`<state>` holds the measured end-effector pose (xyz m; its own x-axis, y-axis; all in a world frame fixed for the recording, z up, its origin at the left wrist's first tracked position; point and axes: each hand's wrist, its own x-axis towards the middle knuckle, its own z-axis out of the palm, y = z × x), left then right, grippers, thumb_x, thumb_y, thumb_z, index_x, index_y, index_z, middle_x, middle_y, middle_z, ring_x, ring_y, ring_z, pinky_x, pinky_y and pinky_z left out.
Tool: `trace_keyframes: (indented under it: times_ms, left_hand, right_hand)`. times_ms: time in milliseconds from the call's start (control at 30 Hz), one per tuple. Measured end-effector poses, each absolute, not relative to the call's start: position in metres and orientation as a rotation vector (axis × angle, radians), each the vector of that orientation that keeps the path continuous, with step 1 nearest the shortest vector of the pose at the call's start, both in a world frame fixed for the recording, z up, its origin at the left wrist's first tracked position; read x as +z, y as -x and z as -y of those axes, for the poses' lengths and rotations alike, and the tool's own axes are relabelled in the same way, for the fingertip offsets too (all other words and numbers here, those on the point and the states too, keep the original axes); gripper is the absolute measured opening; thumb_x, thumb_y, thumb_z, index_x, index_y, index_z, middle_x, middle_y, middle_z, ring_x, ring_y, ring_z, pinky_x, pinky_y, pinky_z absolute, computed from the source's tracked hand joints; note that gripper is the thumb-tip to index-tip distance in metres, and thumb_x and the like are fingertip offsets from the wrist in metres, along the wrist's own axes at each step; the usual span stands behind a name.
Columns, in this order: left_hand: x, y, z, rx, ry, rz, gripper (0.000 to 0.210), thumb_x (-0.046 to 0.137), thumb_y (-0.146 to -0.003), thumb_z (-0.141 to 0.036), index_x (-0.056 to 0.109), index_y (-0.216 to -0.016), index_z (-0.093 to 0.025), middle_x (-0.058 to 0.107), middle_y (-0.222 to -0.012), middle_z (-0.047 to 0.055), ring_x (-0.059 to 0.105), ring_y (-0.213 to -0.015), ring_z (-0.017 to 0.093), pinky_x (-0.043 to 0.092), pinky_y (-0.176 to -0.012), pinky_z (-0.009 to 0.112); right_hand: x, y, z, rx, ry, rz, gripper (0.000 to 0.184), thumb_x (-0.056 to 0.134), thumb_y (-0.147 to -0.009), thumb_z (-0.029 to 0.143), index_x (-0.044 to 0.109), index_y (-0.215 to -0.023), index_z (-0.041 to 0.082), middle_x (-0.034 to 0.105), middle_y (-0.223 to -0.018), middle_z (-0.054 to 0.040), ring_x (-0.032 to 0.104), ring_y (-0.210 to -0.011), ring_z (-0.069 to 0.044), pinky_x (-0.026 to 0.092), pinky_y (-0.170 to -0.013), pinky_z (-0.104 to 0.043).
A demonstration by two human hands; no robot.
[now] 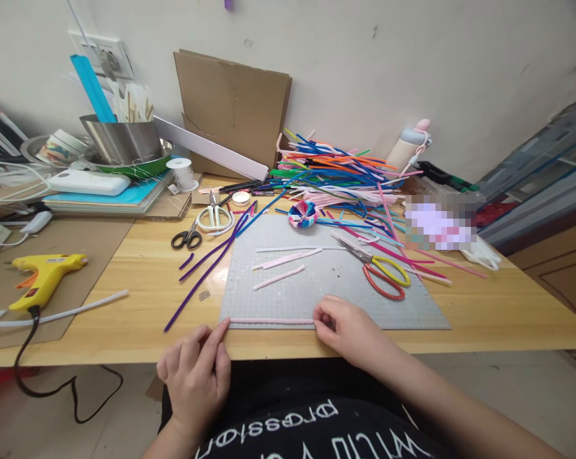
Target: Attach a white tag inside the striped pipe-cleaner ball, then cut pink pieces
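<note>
A pale pink pipe cleaner lies straight along the near edge of the grey cutting mat. At its left end rests the outstretched index fingertip of my left hand, whose other fingers are loosely bent and whose thumb is apart. My right hand pinches the right end between thumb and fingers. Farther up the mat lie a short pink piece, another pale pink piece and a longer whitish pipe cleaner. Scissors with red and yellow handles lie to the right, blades slightly apart.
Purple pipe cleaners lie left of the mat, near black-handled scissors and white-handled scissors. A yellow glue gun rests on cardboard, its cord hanging off the table. Behind the mat are a striped round piece and a colourful pipe-cleaner pile.
</note>
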<state>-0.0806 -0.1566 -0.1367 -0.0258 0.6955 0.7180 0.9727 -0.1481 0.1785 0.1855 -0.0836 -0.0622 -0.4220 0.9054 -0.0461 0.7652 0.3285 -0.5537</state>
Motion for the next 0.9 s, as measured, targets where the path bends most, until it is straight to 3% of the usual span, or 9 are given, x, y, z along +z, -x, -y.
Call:
trace_keyframes:
  times_ms: [233, 400, 533, 600, 700, 900]
  left_hand:
    - [-0.128, 0.077, 0.158, -0.993, 1.902, 1.787, 0.038, 0.062, -0.074, -0.013, 0.065, -0.111, -0.024, 0.06, -0.094, 0.007, 0.053, -0.082, 0.023, 0.036, -0.079, 0.037]
    - [-0.09, 0.052, 0.148, -1.103, 1.979, 1.74, 0.034, 0.064, -0.074, -0.012, 0.065, -0.106, -0.021, 0.061, -0.097, 0.009, 0.056, -0.088, 0.024, 0.036, -0.083, 0.04]
    - [-0.05, 0.012, 0.12, -1.114, 2.659, 1.482, 0.031, 0.056, -0.082, -0.016, 0.059, -0.112, -0.022, 0.064, -0.106, 0.006, 0.055, -0.1, 0.022, 0.036, -0.088, 0.037]
    - [-0.037, -0.008, 0.102, -1.118, 2.837, 1.559, 0.022, 0.056, -0.082, -0.021, 0.061, -0.104, -0.021, 0.065, -0.102, 0.005, 0.056, -0.098, 0.022, 0.037, -0.089, 0.038]
    - [-0.027, -0.03, 0.078, -1.133, 3.054, 1.785, 0.008, 0.055, -0.08, -0.021, 0.063, -0.081, -0.019, 0.067, -0.082, 0.002, 0.059, -0.08, 0.018, 0.042, -0.074, 0.032]
    - [-0.02, -0.061, 0.05, -1.073, 3.241, 2.079, 0.009, 0.054, -0.068, -0.019, 0.063, -0.07, -0.018, 0.064, -0.067, 0.0, 0.054, -0.061, 0.014, 0.038, -0.055, 0.025]
  right_hand:
    - [-0.067, -0.183, 0.081, 0.607, 1.49, 2.385, 0.013, 0.048, -0.071, 0.006, 0.048, -0.067, 0.019, 0.05, -0.067, 0.0026, 0.046, -0.061, -0.012, 0.031, -0.056, -0.023]
    - [-0.065, -0.188, 0.085, 0.505, 1.335, 2.441, 0.013, 0.047, -0.074, 0.006, 0.05, -0.071, 0.019, 0.049, -0.069, 0.002, 0.046, -0.062, -0.012, 0.032, -0.056, -0.023]
    - [-0.053, -0.192, 0.09, 0.403, 1.229, 2.407, 0.009, 0.049, -0.078, 0.01, 0.052, -0.076, 0.018, 0.052, -0.073, 0.0003, 0.049, -0.066, -0.013, 0.035, -0.059, -0.024]
    - [-0.046, -0.197, 0.09, 0.344, 1.196, 2.382, 0.008, 0.049, -0.079, 0.011, 0.053, -0.077, 0.018, 0.054, -0.074, -0.0003, 0.05, -0.067, -0.013, 0.035, -0.06, -0.025]
    - [-0.037, -0.207, 0.086, 0.229, 1.184, 2.318, 0.009, 0.048, -0.08, 0.013, 0.054, -0.076, 0.018, 0.056, -0.073, -0.0011, 0.051, -0.066, -0.014, 0.035, -0.06, -0.026]
    - [-0.026, -0.229, 0.077, 0.101, 1.24, 2.276, 0.011, 0.047, -0.082, 0.015, 0.055, -0.075, 0.019, 0.058, -0.073, -0.0021, 0.051, -0.065, -0.014, 0.036, -0.061, -0.026]
